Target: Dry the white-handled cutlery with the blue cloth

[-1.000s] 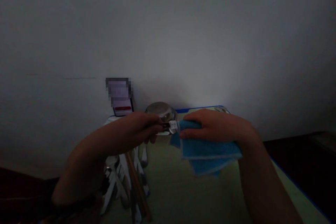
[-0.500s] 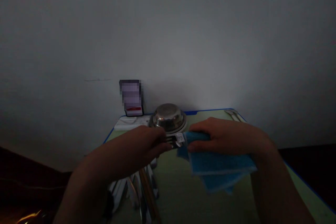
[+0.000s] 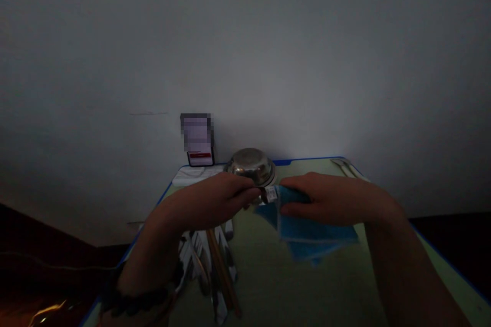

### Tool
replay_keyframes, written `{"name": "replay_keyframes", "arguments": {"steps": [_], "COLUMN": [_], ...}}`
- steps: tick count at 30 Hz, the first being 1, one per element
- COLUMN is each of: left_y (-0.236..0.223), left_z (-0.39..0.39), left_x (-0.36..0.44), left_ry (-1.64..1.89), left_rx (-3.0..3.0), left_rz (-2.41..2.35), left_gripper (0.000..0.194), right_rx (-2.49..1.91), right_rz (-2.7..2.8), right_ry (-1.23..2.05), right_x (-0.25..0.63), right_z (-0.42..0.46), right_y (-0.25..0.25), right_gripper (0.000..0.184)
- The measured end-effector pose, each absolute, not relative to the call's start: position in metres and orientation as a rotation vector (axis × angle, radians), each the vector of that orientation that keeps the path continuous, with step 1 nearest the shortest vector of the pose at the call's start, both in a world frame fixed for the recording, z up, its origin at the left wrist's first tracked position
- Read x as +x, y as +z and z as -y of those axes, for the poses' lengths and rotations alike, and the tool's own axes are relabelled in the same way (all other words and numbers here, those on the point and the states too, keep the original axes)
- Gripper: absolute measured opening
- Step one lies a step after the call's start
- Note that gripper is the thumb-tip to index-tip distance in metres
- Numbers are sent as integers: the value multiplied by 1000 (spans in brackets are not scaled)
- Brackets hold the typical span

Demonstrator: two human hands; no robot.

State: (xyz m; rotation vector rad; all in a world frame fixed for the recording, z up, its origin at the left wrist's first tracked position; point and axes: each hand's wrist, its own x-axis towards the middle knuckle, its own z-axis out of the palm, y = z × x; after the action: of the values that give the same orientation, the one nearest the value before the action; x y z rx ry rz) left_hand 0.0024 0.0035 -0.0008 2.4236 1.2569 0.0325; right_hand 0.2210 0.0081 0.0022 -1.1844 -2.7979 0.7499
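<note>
- Your left hand (image 3: 229, 194) pinches one end of a white-labelled metal utensil (image 3: 271, 193).
- Your right hand (image 3: 324, 198) clasps a pale-edged blue cloth (image 3: 314, 231) around its other end.
- You hold it above the pale-green table (image 3: 276, 281), near an upturned silver bowl (image 3: 251, 164).

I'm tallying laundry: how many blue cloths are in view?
1: the blue cloth, gripped in the right hand and hanging below it. Any others could be hidden.
</note>
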Motion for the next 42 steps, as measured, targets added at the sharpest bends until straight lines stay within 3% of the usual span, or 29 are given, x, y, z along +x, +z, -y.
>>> {"name": "replay_keyframes", "arguments": {"steps": [14,25,32,42], "left_y": [7,-2,2,6], "left_z": [4,-8,-1,0], "left_x": [-4,-16,-9,0], "left_ry": [-59,238,-31,-21], "left_rx": [2222,2399,2286,2248], "left_rz": [-1097,-1191,-1156,-1225], "left_gripper": [23,31,36,45], "right_rx": [-1101,-1069,-1125,-1079], "right_rz": [2801,2754,2804,2840], "right_ry": [837,868,802,780], "right_x": [218,225,226,215], "right_z": [-5,-11,-9,-9], "right_y": [5,5,7,10], "right_gripper": [37,33,35,37]}}
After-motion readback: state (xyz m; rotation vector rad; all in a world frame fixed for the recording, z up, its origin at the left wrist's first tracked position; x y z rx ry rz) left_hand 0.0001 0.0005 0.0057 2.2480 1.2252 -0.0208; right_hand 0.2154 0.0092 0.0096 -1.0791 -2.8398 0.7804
